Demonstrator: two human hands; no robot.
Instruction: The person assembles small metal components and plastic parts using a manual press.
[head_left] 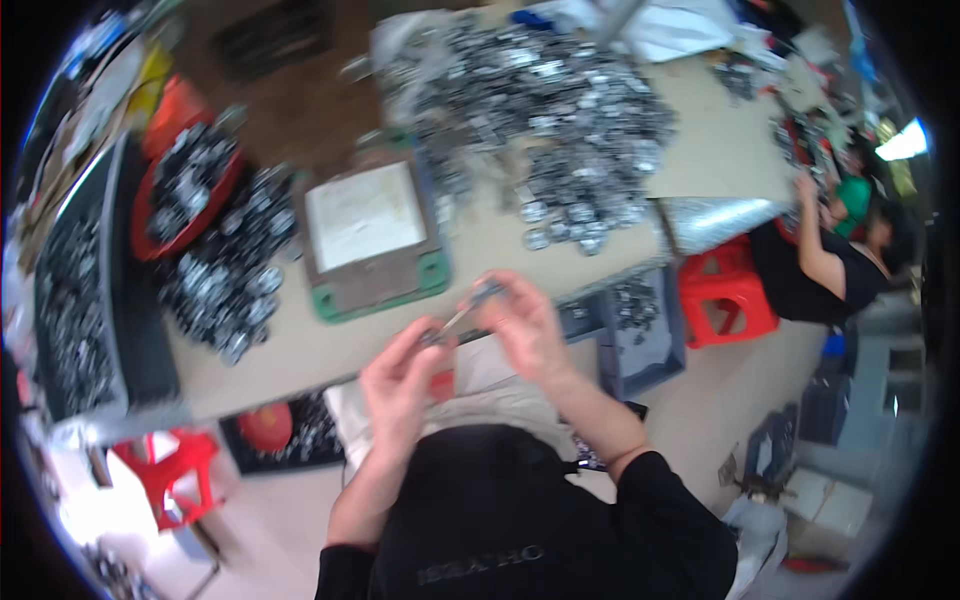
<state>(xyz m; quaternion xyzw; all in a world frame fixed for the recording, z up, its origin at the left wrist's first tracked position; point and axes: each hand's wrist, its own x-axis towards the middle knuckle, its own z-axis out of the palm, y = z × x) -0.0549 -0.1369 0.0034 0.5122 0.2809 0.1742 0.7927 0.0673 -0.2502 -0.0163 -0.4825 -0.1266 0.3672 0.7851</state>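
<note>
Centrally, a slender rod with a blue-grey end spans the gap between the two hands, just off the near edge of the desk. The right hand is closed in a pinch about the blue-grey end. The left hand, thumb and fingertips brought together, grips a small dark piece at the rod's other end; blur hides whether the two are joined. Both pieces appear light and stiff, probably of metal, and the smooth rod may slip or roll; the thicker blue-grey end seems the surest hold, with the small piece best pinched at its edges.

Beyond the left hand lies a brown board with green corners, bearing a white sheet. Farther left of that hand are a loose pile of shiny parts, a red bowl and a dark bin. Beyond the right hand, a large heap of metal parts covers the desk. To the right of the same hand, lower down, stand a grey crate and a red stool.
</note>
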